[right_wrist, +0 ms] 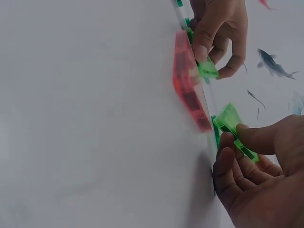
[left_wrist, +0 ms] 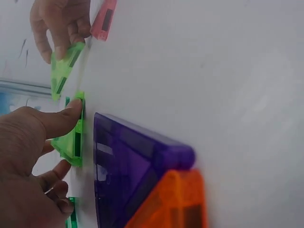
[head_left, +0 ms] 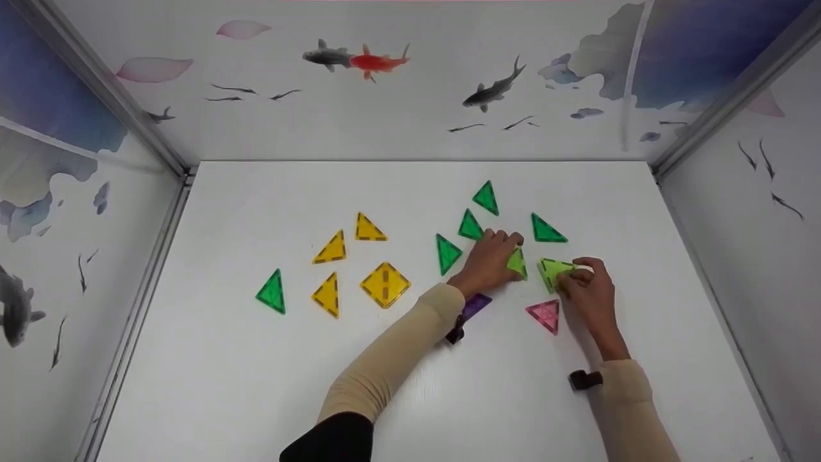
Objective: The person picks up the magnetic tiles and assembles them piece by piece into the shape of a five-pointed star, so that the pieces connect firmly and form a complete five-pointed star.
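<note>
My left hand (head_left: 489,262) pinches a light green translucent triangle tile (head_left: 518,264) between thumb and fingers. To its right, my right hand (head_left: 591,296) grips a second light green triangle tile (head_left: 550,272) by thumb and fingertips; in the right wrist view this tile (right_wrist: 229,118) is tilted. The two tiles are a short gap apart. A pink triangle tile (head_left: 544,317) lies just below them. Under the left wrist is a purple tile (head_left: 476,306), partly covered in the head view. The left wrist view also shows an orange tile (left_wrist: 176,202) against the purple one.
Dark green triangles lie around the left hand, one left of it (head_left: 448,254), one at its fingers (head_left: 470,224), one farther back (head_left: 487,197), one right (head_left: 547,229). Several yellow triangles (head_left: 330,248) and a green triangle (head_left: 272,293) lie left. Printed walls (head_left: 410,128) enclose the white table (head_left: 211,385).
</note>
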Demonstrator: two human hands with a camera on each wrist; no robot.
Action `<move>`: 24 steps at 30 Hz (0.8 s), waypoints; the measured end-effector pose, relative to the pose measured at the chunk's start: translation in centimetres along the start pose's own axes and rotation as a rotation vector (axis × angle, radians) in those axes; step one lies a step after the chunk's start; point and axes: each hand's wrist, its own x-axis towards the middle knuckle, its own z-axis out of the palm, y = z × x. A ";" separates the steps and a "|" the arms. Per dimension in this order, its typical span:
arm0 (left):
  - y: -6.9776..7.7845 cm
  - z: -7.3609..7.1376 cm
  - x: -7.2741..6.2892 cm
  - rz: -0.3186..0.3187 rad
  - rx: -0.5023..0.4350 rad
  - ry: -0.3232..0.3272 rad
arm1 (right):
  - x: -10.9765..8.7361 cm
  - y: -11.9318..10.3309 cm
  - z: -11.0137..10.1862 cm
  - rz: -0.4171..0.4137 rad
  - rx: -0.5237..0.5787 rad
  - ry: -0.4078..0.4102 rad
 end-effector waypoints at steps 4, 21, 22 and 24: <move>-0.5 0.5 -0.2 0.020 -0.174 -0.007 | 0.1 -0.6 1.1 -0.003 0.100 -0.014; -2.1 -0.6 -1.8 0.006 -0.631 -0.011 | 0.1 -2.0 3.5 0.006 0.129 -0.058; -2.1 -0.6 -1.8 0.004 -0.632 -0.010 | 0.1 -2.0 3.6 0.003 0.130 -0.063; -2.2 -0.7 -1.8 0.000 -0.627 -0.009 | 0.2 -2.0 3.7 -0.002 0.132 -0.068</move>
